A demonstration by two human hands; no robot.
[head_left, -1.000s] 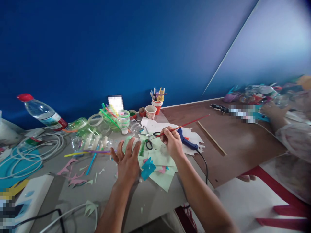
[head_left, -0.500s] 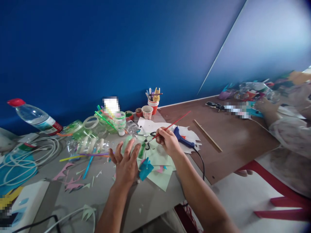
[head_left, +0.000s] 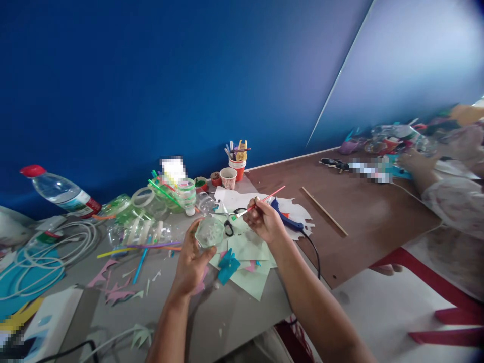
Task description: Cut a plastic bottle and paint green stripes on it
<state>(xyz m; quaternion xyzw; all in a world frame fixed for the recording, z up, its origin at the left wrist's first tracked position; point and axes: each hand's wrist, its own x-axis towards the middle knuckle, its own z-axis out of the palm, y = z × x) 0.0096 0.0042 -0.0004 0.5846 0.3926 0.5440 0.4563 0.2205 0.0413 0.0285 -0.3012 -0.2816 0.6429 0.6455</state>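
My left hand (head_left: 192, 264) is wrapped round a clear plastic bottle piece (head_left: 209, 233), round and slightly greenish, held above the table. Pinched in my right hand (head_left: 264, 219) is a paintbrush (head_left: 273, 194) with a red handle. Its bristles, with some green on them, point left toward the bottle piece but stay apart from it. Scissors (head_left: 229, 228) with dark handles lie between my hands on pale green paper (head_left: 249, 247). Close to my left wrist is a crumpled blue paper piece (head_left: 228, 267). A blue glue gun (head_left: 289, 219) rests just beyond my right hand.
Cut plastic bottles (head_left: 143, 222) and straws crowd the left, near a capped water bottle (head_left: 64, 191) and a coiled white cable (head_left: 75, 247). Paper cups (head_left: 229, 177) stand by the wall. A wooden stick (head_left: 324, 212) lies right. Another person's hand (head_left: 412, 161) is at far right.
My left hand has gone from spread fingers to gripping the clear bottle piece, now lifted and turned. The brush in my right hand has shifted slightly left. The view has shifted a little.
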